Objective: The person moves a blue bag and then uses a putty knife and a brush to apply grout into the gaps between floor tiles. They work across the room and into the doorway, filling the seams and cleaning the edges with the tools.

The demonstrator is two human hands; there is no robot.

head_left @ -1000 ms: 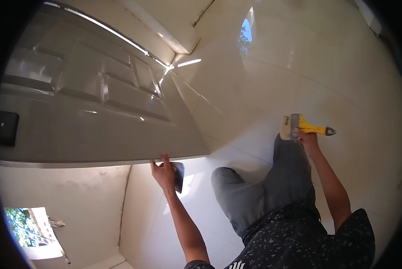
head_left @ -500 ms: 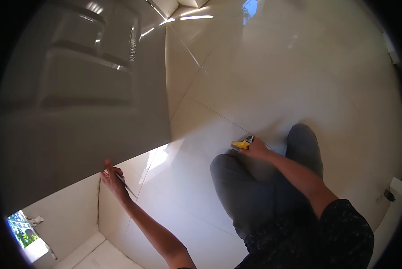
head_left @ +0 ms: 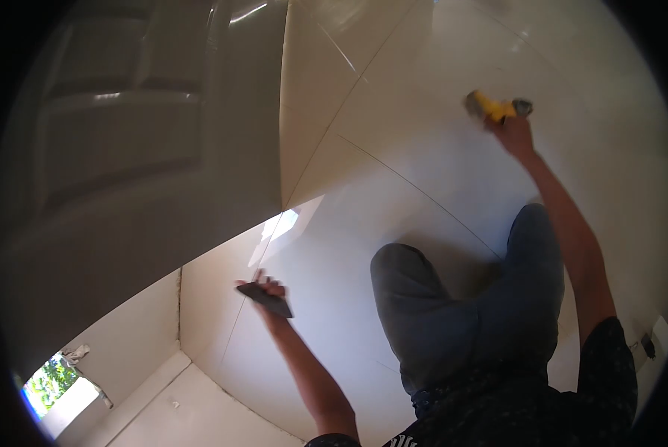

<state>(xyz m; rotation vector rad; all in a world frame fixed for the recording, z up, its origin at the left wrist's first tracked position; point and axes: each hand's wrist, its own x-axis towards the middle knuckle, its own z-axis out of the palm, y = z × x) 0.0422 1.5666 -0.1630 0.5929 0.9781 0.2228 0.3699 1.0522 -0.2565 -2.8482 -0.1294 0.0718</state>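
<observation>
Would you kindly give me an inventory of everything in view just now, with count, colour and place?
panelled door: one, grey, upper left
brush: one, yellow handle, blurred, in the right hand
flat tool: one, dark, in the left hand
tiled floor: one, pale, centre and right
wall: one, pale, lower left
opening: one, bright with green leaves, lower left
crumpled thing: one, pale, beside the opening
small object: one, black, lower right, unclear
trousers: one pair, grey, lower centre
shirt: one, black, bottom
left hand: one, bare, left of centre
right hand: one, bare, upper right
</observation>
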